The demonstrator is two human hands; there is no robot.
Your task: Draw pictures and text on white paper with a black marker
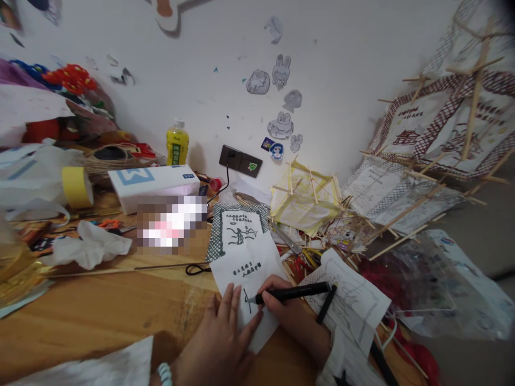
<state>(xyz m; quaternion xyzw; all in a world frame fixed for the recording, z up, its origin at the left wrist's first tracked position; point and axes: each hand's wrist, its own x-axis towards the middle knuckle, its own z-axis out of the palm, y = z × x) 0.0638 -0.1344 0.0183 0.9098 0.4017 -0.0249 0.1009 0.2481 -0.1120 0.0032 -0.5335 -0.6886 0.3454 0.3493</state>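
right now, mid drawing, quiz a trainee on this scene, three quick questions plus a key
1. True or false: the left hand holds the long black marker.
2. What lies under the marker's tip?
A) bare wooden tabletop
B) white rectangular paper sheet
C) crumpled white tissue
3. What stands just behind the white rectangular box with blue print?

Key:
1. False; the right hand holds it.
2. B
3. A yellow plastic bottle with a white cap.
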